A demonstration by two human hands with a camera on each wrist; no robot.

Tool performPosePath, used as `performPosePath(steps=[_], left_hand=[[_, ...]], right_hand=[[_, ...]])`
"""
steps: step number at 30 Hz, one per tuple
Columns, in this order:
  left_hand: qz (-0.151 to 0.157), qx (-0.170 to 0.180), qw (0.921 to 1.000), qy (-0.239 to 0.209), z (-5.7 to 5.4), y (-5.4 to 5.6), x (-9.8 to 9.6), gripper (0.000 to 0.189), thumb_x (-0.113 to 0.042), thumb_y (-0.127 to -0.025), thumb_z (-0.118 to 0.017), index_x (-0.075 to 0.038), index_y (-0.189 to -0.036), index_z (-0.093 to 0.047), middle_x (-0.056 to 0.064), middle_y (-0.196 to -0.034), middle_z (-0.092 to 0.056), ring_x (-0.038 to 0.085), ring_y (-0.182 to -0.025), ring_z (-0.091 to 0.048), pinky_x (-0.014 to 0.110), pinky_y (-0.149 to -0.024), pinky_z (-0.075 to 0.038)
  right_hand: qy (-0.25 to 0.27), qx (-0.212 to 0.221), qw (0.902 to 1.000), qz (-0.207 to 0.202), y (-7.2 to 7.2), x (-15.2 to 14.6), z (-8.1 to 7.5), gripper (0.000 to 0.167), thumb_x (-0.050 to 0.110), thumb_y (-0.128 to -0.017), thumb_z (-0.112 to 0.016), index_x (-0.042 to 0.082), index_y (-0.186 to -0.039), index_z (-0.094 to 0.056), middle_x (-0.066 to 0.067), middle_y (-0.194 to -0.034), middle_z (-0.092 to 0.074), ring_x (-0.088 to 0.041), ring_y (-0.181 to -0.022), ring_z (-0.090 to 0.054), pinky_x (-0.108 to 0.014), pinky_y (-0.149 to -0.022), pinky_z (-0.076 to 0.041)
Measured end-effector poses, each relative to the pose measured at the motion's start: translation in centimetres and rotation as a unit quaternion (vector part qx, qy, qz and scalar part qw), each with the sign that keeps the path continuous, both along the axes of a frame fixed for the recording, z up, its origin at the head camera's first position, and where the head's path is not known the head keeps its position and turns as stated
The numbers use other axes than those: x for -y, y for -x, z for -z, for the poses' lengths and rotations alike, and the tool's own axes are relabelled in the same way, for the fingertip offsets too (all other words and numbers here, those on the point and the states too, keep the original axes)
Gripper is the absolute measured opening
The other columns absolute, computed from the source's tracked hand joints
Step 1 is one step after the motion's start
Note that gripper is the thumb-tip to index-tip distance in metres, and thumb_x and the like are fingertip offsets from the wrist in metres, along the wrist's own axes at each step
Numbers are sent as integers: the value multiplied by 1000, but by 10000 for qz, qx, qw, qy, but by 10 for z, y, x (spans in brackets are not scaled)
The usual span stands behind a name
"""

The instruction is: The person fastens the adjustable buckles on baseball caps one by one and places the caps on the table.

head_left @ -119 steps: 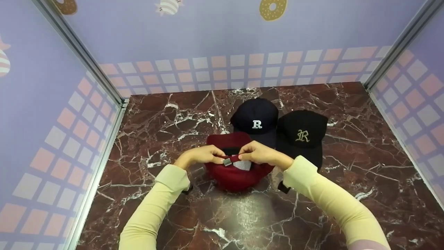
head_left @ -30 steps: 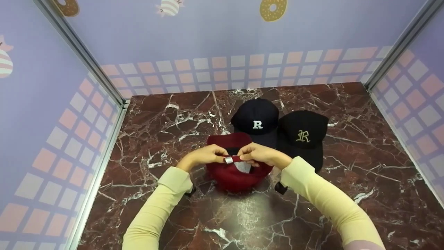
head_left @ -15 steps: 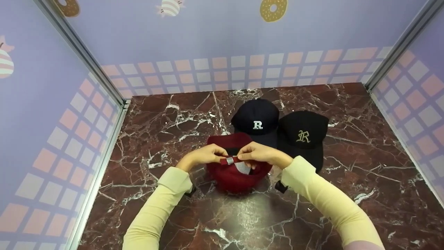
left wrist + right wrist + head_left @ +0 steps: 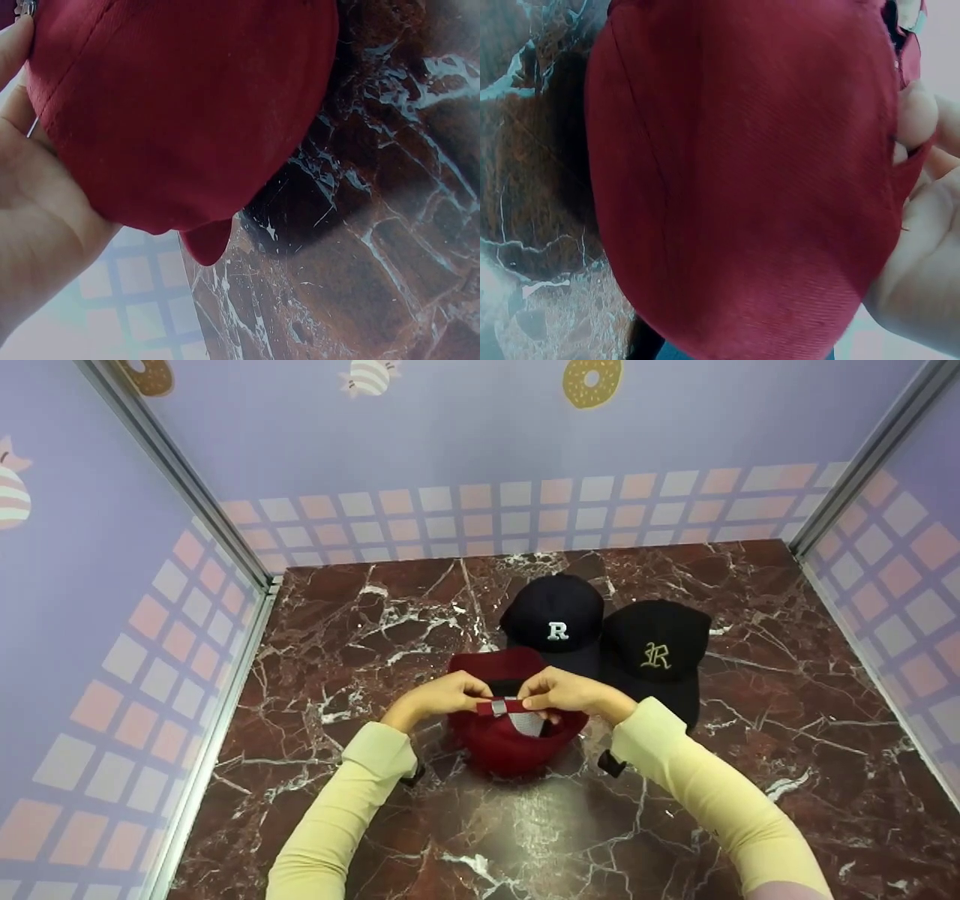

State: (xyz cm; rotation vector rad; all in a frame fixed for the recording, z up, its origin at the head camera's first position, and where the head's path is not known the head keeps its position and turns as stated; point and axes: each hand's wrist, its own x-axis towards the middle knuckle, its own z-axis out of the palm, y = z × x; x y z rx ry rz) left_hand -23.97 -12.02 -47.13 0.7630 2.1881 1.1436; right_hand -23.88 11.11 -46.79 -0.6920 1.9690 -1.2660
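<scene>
A red baseball cap lies crown toward me with its opening up and its brim at the far side. Across its back opening runs a red strap with a silver buckle. On the left of the buckle, my left hand pinches the strap between thumb and finger. My right hand pinches the strap on the other side. The left wrist view shows the cap's crown beside the left palm. In the right wrist view, strap fabric passes through the right fingers; the buckle is mostly hidden there.
Just behind the red cap sits a navy cap with a white R. A black cap with a gold R touches it on the right. The brown marbled table is enclosed by patterned lilac walls.
A red strap end now shows to the left of the buckle, where the left fingers met the buckle a second ago. The buckle has turned from its earlier slant. Other caps have not moved.
</scene>
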Motion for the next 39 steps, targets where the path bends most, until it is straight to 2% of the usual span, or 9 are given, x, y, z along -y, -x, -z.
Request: performPosePath(steps=[8, 14, 16, 20, 26, 28, 35, 38, 39], left_hand=[[-4, -148, 9998, 137, -4, -1, -4, 19, -11, -83, -57, 5, -88, -65, -7, -70, -53, 3, -61, -42, 17, -57, -34], [-1, -48, 10000, -8, -29, -13, -8, 19, -7, -82, -56, 10, -88, -64, -4, -72, -56, 2, -62, -43, 16, -59, -35], [-11, -32, 10000, -40, -33, -15, -9, 19, -7, -82, -55, 10, -88, -64, -6, -71, -55, 2, -61, -42, 16, -58, -34], [-4, 95, 9999, -142, -30, -13, -7, 21, -8, -84, -54, 9, -88, -63, -10, -68, -53, 1, -59, -42, 16, -58, -35], [-51, 78, 9999, -89, -4, -1, 0, 20, -10, -85, -53, 6, -90, -64, -9, -72, -56, 2, -63, -45, 17, -60, -37], [-81, 89, 9999, -15, 1, 1, 0, 20, -11, -85, -54, 5, -90, -65, -8, -73, -56, 2, -64, -46, 17, -60, -37], [-24, -100, 9999, 81, -1, 0, -3, 20, -14, -84, -55, 2, -89, -65, -3, -77, -60, 3, -67, -47, 17, -64, -38], [23, -100, 9999, 53, -14, -5, -6, 20, -12, -84, -55, 4, -89, -65, -2, -76, -59, 2, -66, -47, 17, -63, -38], [27, -76, 10000, 33, -14, -5, -6, 20, -12, -84, -55, 5, -89, -65, -3, -76, -59, 2, -65, -46, 17, -63, -38]], right_hand=[[13, -26, 10000, 71, -2, 8, 0, 16, 7, -86, -52, -7, -86, -60, 4, -50, -47, -6, -43, -44, -19, -43, -40], [80, 15, 9999, 146, -4, 13, -3, 18, 5, -85, -52, -12, -86, -58, 4, -50, -46, -6, -43, -43, -19, -43, -39], [68, 54, 9998, 202, -4, 13, -5, 19, 6, -85, -53, -12, -87, -58, 3, -51, -47, -6, -44, -44, -20, -44, -40], [13, 198, 9993, 327, -3, 8, -10, 20, 9, -86, -53, -9, -90, -60, 2, -54, -52, -7, -47, -49, -23, -49, -44], [-239, -45, 9997, 89, 2, -7, -11, 18, 11, -85, -54, -5, -88, -62, 2, -60, -57, -8, -56, -53, -21, -60, -43], [-277, -88, 9996, -38, 3, -10, -10, 18, 11, -85, -55, -6, -86, -61, 3, -59, -56, -7, -56, -52, -20, -60, -42], [3, -162, 9999, -58, 2, -7, -7, 18, 6, -84, -54, -11, -83, -58, 4, -57, -52, -6, -49, -49, -19, -51, -41], [-3, -191, 9998, -12, 1, -4, -8, 16, 4, -83, -54, -12, -83, -57, 2, -57, -51, -6, -48, -48, -19, -50, -42], [-8, -198, 9998, 1, 1, -3, -8, 15, 3, -83, -54, -12, -83, -57, 2, -57, -50, -6, -48, -47, -19, -50, -42]])
